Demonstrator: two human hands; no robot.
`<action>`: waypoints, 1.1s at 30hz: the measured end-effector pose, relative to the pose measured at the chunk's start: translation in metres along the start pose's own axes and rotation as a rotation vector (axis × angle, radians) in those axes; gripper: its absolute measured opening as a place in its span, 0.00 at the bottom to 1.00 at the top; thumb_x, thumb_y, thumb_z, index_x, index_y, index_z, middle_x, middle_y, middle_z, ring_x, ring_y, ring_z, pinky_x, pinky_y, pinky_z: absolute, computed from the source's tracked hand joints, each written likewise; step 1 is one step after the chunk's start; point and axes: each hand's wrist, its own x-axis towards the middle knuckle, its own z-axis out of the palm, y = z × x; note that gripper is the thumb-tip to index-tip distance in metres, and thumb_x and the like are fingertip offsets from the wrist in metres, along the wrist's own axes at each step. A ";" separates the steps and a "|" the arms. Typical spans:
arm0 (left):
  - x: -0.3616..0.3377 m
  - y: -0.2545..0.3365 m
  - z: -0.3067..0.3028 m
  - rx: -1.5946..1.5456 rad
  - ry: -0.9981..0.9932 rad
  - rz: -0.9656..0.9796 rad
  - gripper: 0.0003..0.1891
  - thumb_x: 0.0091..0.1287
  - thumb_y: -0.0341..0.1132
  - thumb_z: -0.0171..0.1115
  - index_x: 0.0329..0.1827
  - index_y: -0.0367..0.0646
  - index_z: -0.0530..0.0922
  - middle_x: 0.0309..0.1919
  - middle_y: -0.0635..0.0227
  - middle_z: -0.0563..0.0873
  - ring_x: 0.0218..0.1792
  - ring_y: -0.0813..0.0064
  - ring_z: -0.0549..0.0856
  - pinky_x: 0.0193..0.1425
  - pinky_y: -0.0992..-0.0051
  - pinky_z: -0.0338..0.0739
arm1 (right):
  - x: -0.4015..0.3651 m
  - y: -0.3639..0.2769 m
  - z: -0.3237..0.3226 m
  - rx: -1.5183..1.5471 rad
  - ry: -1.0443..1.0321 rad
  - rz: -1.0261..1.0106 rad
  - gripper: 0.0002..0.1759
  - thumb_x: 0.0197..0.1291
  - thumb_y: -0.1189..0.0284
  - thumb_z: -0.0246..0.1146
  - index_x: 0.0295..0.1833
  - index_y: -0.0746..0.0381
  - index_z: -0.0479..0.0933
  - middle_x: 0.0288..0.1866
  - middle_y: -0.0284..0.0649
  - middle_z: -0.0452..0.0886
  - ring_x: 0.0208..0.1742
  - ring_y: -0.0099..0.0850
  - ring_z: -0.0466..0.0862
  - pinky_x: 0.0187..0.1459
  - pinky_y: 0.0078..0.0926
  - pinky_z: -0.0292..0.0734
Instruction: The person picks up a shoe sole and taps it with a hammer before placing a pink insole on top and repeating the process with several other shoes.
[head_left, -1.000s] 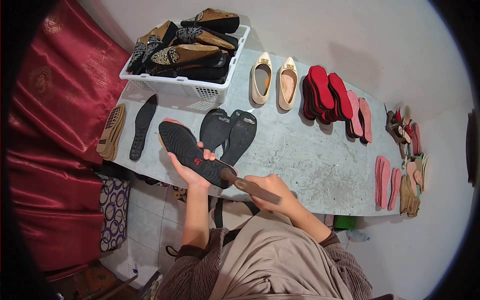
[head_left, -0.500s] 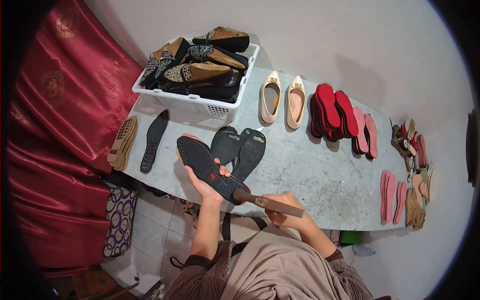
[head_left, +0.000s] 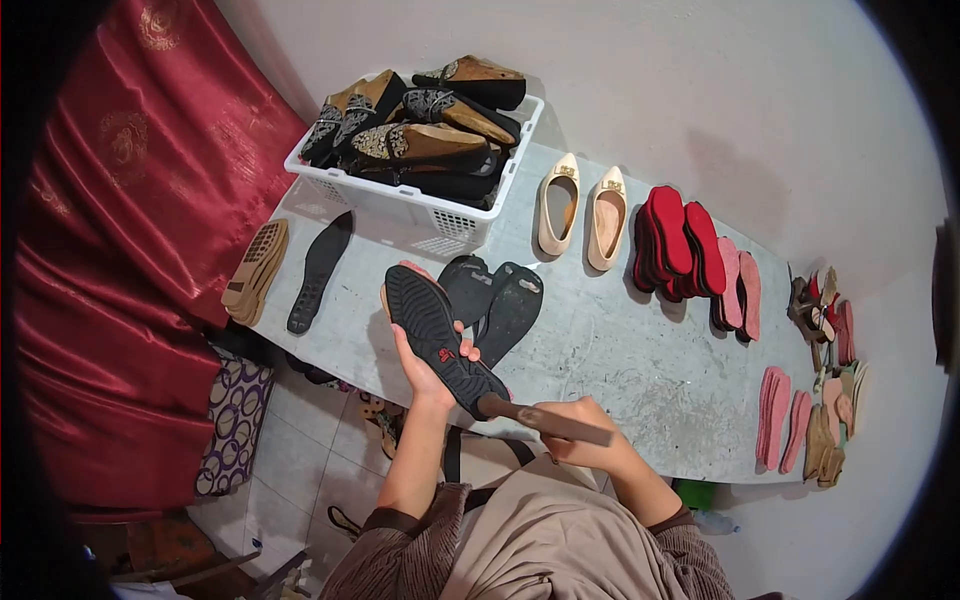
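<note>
My left hand [head_left: 424,376] grips a shoe [head_left: 430,330] turned sole up. Its ridged black sole carries a small red mark, and pink and tan show along its edge. The fingers curl over the right side of the sole. Closed round a hammer [head_left: 545,419], my right hand [head_left: 584,432] is to the right of the shoe. The hammer's round brown face touches, or lies very close over, the heel end. Just behind the shoe, two black soles [head_left: 510,312] lie overlapping on the grey table [head_left: 620,350].
A white basket [head_left: 400,193] of black embellished shoes stands at the back left. Tan soles [head_left: 256,272] and a black sole [head_left: 322,270] lie at left. Cream shoes [head_left: 607,220], red insoles [head_left: 668,235] and pink insoles [head_left: 773,420] sit toward the right. A red curtain [head_left: 130,280] hangs at left.
My view has turned slightly, so the basket and shoes appear further right. The hammer stays at the heel end, and both hands keep their grips.
</note>
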 end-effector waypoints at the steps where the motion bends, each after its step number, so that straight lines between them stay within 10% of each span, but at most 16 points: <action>1: 0.000 0.002 -0.001 0.020 -0.017 -0.011 0.40 0.60 0.73 0.35 0.40 0.37 0.71 0.30 0.63 0.76 0.21 0.68 0.73 0.28 0.67 0.70 | -0.003 0.000 0.002 -0.006 0.027 0.004 0.12 0.43 0.73 0.60 0.38 0.54 0.77 0.22 0.44 0.78 0.23 0.46 0.78 0.25 0.37 0.73; 12: -0.012 -0.019 0.006 0.348 -0.136 -0.161 0.43 0.61 0.71 0.28 0.39 0.35 0.74 0.27 0.60 0.80 0.20 0.67 0.78 0.26 0.70 0.76 | 0.018 -0.019 0.004 -0.038 0.189 0.007 0.10 0.46 0.75 0.57 0.37 0.57 0.76 0.23 0.45 0.78 0.21 0.46 0.78 0.22 0.36 0.73; 24: -0.028 -0.029 0.030 0.299 0.288 -0.155 0.39 0.61 0.69 0.36 0.52 0.39 0.72 0.37 0.60 0.82 0.33 0.65 0.82 0.34 0.68 0.78 | 0.047 -0.021 0.005 -0.078 0.443 -0.078 0.01 0.51 0.80 0.57 0.30 0.64 0.74 0.18 0.42 0.76 0.20 0.37 0.80 0.22 0.26 0.72; 28: -0.030 -0.030 0.024 0.387 -0.009 -0.193 0.38 0.63 0.68 0.31 0.48 0.41 0.74 0.31 0.62 0.82 0.26 0.67 0.81 0.29 0.71 0.76 | 0.052 -0.009 0.007 0.040 0.424 0.017 0.10 0.44 0.76 0.59 0.36 0.58 0.74 0.23 0.45 0.77 0.25 0.48 0.78 0.25 0.36 0.74; 33: -0.023 -0.035 0.011 0.461 -0.227 -0.285 0.41 0.61 0.72 0.27 0.43 0.42 0.74 0.27 0.61 0.79 0.19 0.67 0.78 0.24 0.70 0.73 | 0.057 -0.034 -0.027 0.102 0.583 0.000 0.06 0.45 0.80 0.54 0.32 0.62 0.72 0.16 0.41 0.76 0.19 0.37 0.82 0.25 0.29 0.76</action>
